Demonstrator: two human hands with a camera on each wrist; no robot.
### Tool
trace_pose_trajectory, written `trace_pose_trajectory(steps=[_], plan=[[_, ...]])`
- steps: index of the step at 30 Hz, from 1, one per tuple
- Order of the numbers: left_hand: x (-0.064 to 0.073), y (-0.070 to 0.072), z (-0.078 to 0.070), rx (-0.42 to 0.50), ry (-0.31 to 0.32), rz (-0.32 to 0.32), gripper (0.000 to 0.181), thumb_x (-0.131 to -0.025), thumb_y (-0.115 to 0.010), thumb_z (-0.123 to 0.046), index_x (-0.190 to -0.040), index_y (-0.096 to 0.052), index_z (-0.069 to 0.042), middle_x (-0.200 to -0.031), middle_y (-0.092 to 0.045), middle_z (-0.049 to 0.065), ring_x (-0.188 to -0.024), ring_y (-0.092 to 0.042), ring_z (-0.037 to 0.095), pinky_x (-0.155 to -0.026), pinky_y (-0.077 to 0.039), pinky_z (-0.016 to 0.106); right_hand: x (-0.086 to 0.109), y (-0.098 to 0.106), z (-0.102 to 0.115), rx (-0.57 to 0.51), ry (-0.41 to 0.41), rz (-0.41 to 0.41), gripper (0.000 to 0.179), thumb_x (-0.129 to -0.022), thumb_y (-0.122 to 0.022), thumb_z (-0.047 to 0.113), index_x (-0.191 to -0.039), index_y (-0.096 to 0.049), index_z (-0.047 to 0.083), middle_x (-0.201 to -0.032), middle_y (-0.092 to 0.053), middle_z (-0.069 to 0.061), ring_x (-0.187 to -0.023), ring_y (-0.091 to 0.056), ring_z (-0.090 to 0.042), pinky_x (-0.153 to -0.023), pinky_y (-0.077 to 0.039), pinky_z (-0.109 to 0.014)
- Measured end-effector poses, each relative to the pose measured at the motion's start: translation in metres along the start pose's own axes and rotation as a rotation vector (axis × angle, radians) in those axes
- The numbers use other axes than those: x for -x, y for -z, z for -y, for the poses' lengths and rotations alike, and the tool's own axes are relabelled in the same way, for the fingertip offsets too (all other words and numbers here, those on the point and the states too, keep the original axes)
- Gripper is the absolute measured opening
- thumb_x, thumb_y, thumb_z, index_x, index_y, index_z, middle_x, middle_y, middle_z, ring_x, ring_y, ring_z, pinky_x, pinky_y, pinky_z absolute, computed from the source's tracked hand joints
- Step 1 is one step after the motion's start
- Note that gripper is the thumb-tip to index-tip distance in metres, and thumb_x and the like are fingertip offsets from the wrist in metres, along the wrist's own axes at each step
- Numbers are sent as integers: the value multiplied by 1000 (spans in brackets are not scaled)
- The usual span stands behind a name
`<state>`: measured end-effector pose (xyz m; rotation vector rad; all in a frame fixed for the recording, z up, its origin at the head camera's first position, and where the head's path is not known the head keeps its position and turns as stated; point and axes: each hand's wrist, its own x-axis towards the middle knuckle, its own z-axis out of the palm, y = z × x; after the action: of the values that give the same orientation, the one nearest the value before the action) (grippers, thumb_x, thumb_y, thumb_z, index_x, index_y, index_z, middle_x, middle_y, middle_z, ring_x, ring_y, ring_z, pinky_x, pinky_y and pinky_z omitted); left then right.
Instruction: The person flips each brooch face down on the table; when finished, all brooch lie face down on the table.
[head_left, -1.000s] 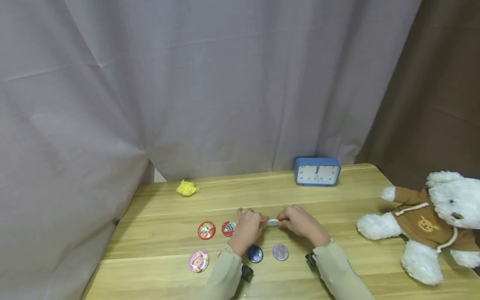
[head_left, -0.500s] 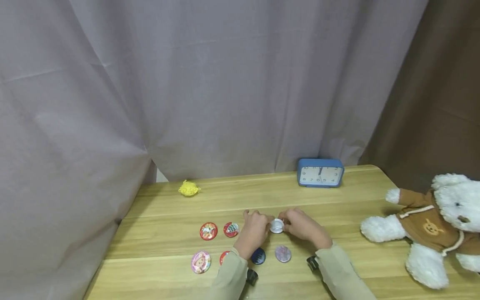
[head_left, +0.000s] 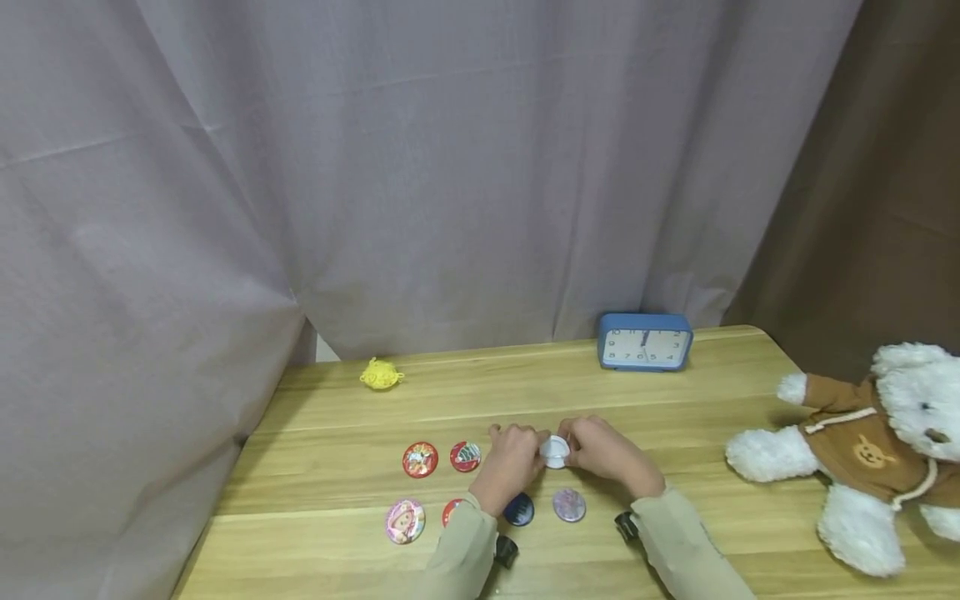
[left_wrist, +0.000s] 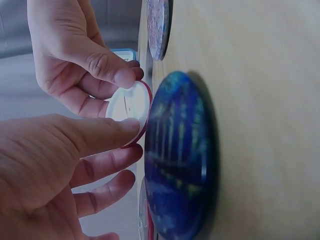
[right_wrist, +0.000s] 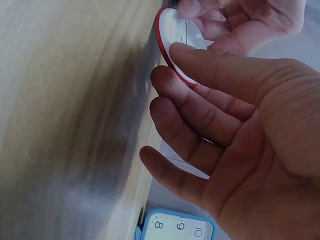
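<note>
Both hands hold one round button badge above the table, its white back with a pin turned up toward the head camera. A red rim runs round this badge in the right wrist view. My left hand pinches its left edge between thumb and fingers, and my right hand pinches the opposite edge. Just in front lie a dark blue badge, partly covered by the left hand, and a pale purple badge. The front of the held badge faces away and is hidden.
To the left lie a red badge, a red badge with a tree, a pink badge and a half-hidden red one. Behind are a yellow knobbly trinket and a blue clock. A teddy bear sits right.
The held badge has tilted from nearly edge-on to showing its white back. Both hands stay on its edges and have shifted slightly right in the head view, along with the whole scene.
</note>
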<state>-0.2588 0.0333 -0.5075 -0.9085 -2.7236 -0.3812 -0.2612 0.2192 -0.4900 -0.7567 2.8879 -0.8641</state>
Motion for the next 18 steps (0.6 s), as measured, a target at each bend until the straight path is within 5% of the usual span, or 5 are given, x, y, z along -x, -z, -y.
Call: trace_pose_trajectory(steps=[8, 18], plan=[[1, -6, -2, -60, 18, 58, 19, -89, -75, -17, -107, -75, -14, -89, -69, 4, -82, -65, 23, -79, -45, 53, 2, -2, 0, 22, 10, -19, 24, -76, -77, -3, -96, -66, 4, -69, -55, 9, -64, -50, -8, -61, -45, -28], [-2, -8, -3, 20, 82, 77, 17, -88, -75, -14, -104, -72, -11, -95, -71, 3, -84, -61, 23, -85, -42, 56, 1, -3, -1, 17, -13, -24, 21, -75, -77, -2, -90, -65, 7, -66, -50, 9, -61, -46, -9, -58, -42, -28]])
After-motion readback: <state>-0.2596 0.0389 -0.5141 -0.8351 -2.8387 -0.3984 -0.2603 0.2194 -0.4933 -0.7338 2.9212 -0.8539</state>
